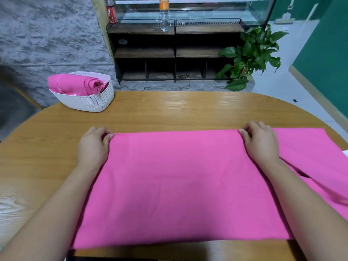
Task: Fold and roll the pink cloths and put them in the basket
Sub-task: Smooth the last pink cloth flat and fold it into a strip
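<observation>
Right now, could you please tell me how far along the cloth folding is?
Done: rolled pink cloth already sits in the white woven plastic basket. In hand: the left hand and right hand pinch the far corners of a flat pink cloth. Left: folding and rolling it, plus another pink cloth at the right.

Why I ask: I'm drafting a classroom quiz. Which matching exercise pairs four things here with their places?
Things: 1 basket; 2 flat cloth; 3 plant; 4 orange-label bottle.
Places: A right of the shelves; B on top of the shelves; C far left of the table; D spread on the table's near side.
Pairs: 1-C, 2-D, 3-A, 4-B.
</observation>
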`<state>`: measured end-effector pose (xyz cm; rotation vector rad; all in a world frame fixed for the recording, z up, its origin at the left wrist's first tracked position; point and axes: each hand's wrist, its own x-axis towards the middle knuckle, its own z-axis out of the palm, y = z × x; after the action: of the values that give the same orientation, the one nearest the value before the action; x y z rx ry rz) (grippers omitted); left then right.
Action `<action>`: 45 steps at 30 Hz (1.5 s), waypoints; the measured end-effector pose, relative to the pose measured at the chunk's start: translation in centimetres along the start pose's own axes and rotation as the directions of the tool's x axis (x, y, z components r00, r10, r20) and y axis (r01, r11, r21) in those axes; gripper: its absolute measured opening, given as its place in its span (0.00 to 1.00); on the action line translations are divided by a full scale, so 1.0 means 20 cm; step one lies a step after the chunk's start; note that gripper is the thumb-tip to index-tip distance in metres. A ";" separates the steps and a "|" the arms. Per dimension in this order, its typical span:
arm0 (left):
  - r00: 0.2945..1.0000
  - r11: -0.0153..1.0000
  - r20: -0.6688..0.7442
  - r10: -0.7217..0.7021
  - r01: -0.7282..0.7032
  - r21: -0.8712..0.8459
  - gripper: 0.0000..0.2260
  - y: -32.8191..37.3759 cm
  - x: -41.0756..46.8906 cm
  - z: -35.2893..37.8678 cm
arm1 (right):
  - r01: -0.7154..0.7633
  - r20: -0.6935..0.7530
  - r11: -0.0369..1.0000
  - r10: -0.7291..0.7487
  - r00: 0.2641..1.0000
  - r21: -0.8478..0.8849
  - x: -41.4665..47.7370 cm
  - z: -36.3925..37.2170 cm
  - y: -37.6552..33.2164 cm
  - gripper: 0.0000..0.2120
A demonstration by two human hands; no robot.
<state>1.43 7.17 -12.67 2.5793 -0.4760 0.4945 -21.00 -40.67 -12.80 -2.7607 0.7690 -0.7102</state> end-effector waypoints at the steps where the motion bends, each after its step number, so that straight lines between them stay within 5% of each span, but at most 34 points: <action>1: 1.000 1.000 0.000 0.007 -0.007 0.009 0.03 0.00 0.01 0.00 | 0.023 0.015 1.000 -0.023 1.000 0.005 0.01 0.00 0.01 0.09; 9: 1.000 0.986 0.017 0.011 -0.014 0.166 0.02 0.00 0.05 0.01 | 0.018 0.052 0.999 -0.020 0.998 0.038 0.02 0.01 0.04 0.08; 20: 0.999 0.942 0.017 -0.046 0.038 0.334 0.12 0.15 0.10 0.03 | 0.003 0.032 1.000 -0.003 0.999 0.016 0.01 0.01 0.03 0.09; 33: 0.953 0.965 0.161 0.256 -0.243 -0.097 0.03 1.11 0.09 0.41 | -0.012 0.047 1.000 0.012 0.999 0.006 0.01 0.01 0.03 0.11; 45: 0.880 0.868 0.255 0.402 -0.278 -0.411 0.06 1.78 -0.12 0.74 | -0.019 0.041 1.000 0.020 0.999 -0.013 0.01 0.00 0.03 0.10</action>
<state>-11.49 -29.24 -12.45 2.2191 -1.0578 0.0599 -21.08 -41.33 -12.94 -2.7655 0.7937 -0.6446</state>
